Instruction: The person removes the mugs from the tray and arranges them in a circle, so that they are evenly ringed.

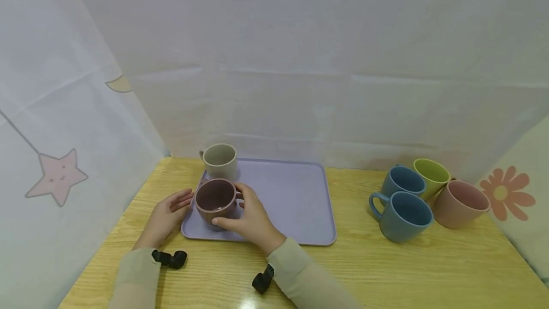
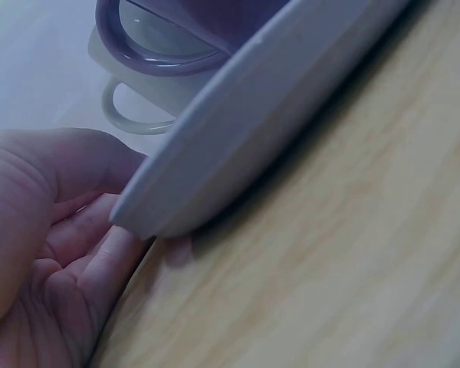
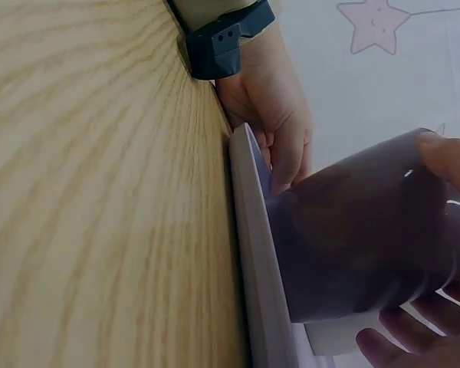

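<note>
The right hand (image 1: 253,216) held the purple mug (image 1: 216,199) above the near left corner of the lilac tray (image 1: 296,204), its thumb against the near wall and its fingers spread along the right side. Its forearm slanted in from the table's near edge, and the mug's mouth faced up, its handle turned to the far left. Whether its base touched the tray could not be told.

The left hand (image 1: 165,218) lay apart from the right, at the tray's left edge near that corner, fingers loosely bent and pointed toward the rim. The left wrist view put its digits right at the rim; whether they gripped it could not be told.

Just behind the purple mug, a grey mug (image 1: 220,159) stood upright at the tray's far left corner. Toward the right edge of the table (image 1: 223,275), well apart from the tray, were two blue mugs (image 1: 405,218), a yellow-green mug (image 1: 430,175) and a pink mug (image 1: 459,206).
</note>
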The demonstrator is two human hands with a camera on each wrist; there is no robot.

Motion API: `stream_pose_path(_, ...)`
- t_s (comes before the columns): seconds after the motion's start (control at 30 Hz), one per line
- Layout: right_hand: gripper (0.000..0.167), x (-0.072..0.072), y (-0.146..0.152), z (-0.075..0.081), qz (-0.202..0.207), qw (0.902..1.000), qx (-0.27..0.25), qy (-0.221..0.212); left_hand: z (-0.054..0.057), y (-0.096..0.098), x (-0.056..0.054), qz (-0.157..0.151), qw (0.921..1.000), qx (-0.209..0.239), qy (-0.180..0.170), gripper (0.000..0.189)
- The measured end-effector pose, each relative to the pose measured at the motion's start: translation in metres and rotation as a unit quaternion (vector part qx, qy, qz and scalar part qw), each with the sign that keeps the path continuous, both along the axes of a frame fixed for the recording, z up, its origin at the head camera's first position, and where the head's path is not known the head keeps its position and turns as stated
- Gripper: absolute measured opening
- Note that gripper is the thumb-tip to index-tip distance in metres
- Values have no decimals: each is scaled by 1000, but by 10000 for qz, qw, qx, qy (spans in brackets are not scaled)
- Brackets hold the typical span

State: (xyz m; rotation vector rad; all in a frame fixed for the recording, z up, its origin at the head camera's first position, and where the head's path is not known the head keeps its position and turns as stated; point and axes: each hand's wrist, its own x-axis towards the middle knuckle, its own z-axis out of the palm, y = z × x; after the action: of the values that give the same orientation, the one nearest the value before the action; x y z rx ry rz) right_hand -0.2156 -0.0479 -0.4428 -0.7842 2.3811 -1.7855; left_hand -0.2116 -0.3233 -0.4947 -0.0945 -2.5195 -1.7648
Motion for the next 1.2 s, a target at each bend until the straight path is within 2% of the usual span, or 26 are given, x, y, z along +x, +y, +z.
stream_pose_path(0.2, 97, -1, -13, -1, -266, 9996, -120, -2, 1, -2, -2, 7, 9999, -60, 83, 55)
stream_pose_path(0.43, 95, 0, -18, -3, -457, 9989, -101, 56, 3, -1, -4, 3, 10000, 31, 25, 54)
stream_pose_path(0.9, 91, -1, -17, -10, -495, 9980, -381, -31, 1, -1, 0, 15, 10000, -12, -76, 56)
stream_pose_path(1.2, 89, 0, -5, -9, -476, 9974, -547, -19, 0, 1, 0, 16, 10000, 39, -88, 55)
